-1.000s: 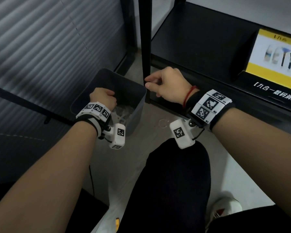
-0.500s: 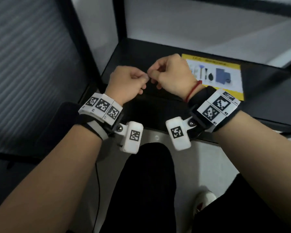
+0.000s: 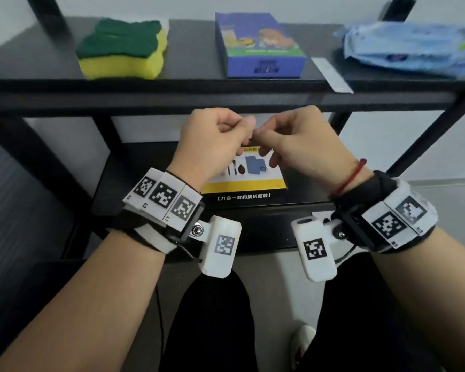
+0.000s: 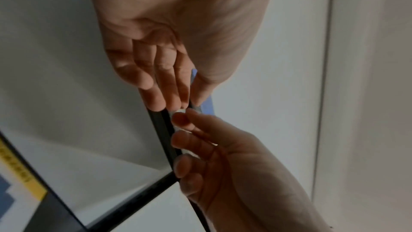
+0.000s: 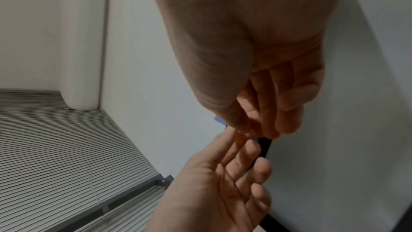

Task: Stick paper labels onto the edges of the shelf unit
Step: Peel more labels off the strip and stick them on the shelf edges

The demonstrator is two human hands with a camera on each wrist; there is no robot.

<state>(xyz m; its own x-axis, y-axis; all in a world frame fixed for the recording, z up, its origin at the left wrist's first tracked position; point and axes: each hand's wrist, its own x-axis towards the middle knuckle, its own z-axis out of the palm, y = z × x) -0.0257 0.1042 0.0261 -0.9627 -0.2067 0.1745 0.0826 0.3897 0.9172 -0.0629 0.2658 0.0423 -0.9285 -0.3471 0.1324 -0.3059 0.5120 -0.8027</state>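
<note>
The left hand [image 3: 215, 138] and right hand [image 3: 295, 140] meet fingertip to fingertip in front of the chest, fingers curled, pinching a small pale label [image 4: 178, 111] between them; its exact shape is hard to make out. Just above and beyond the fingers runs the front edge of the black shelf [image 3: 226, 99], lying left to right, about equally near to both hands. On top sit a sponge [image 3: 124, 47], a blue box [image 3: 261, 44] and a paper strip [image 3: 330, 73]. The lower box [image 3: 242, 181] reads 九合一数码清洁套装.
</note>
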